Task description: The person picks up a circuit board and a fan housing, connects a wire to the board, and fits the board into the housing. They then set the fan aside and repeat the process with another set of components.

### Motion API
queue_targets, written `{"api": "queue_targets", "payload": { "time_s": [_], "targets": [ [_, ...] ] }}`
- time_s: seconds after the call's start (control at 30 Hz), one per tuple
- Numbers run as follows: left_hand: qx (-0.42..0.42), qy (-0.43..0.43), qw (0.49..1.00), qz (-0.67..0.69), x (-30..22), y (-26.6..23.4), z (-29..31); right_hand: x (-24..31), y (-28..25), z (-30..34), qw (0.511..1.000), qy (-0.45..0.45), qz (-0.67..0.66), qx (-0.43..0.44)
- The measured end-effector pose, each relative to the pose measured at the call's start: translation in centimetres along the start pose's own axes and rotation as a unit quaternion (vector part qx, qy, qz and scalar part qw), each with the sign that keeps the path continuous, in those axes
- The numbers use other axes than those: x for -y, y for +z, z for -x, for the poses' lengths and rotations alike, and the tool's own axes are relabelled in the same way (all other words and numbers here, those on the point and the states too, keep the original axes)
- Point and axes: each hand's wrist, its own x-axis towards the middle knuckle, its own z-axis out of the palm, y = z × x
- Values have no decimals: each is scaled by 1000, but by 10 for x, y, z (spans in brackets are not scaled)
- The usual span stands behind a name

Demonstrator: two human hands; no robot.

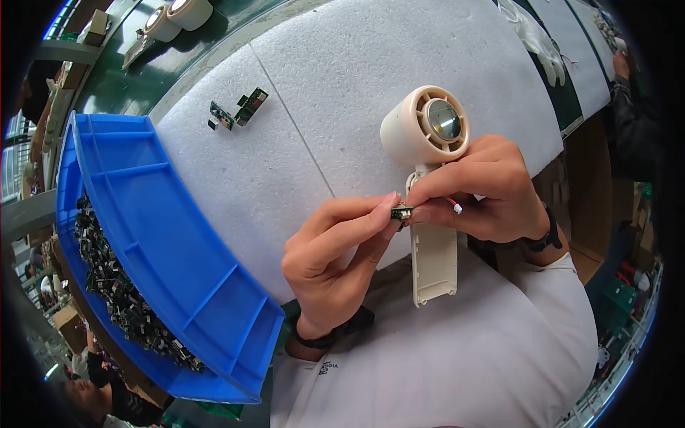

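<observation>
Between the fingertips of my left hand (332,250) is a small green circuit board (401,213), pinched edge-on. My right hand (492,189) is closed around the neck of a cream handheld fan (403,135), its thumb and fingertips meeting the board's right side. The fan's round head points up and away, with a shiny disc at its centre. Below my fingers hangs its open, hollow handle shell (434,265). A white plug (457,208) on a short red wire sticks out beneath my right fingers. What exactly the right fingertips pinch at the board is hidden.
White foam sheets (342,85) cover the bench. Two loose circuit boards (239,108) lie on them at the left. A blue bin (164,214) stands left, with many boards (128,299) beyond its wall. Fan heads (175,18) sit far left; white gloves (535,43) lie far right. Other people are at both sides.
</observation>
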Motion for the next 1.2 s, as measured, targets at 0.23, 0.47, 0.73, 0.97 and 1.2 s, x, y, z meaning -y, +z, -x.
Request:
{"api": "queue_targets", "payload": {
  "time_s": [0.23, 0.47, 0.73, 0.97, 1.2],
  "targets": [
    [-72, 55, 988, -128, 4, -3, 6, -4, 22, -4, 999, -2, 31, -41],
    [-77, 22, 995, -63, 0, -6, 7, 14, 17, 0, 997, 45, 22, -53],
    [-78, 34, 995, -57, 1, -6, 7, 13, 12, -2, 997, -35, 50, -49],
    [-71, 32, 995, -60, 2, -7, 7, 19, 12, -5, 997, -22, 60, -38],
    [-70, 24, 996, -59, 1, -8, 7, 20, 15, -7, 998, 12, 40, -48]
  ]
}}
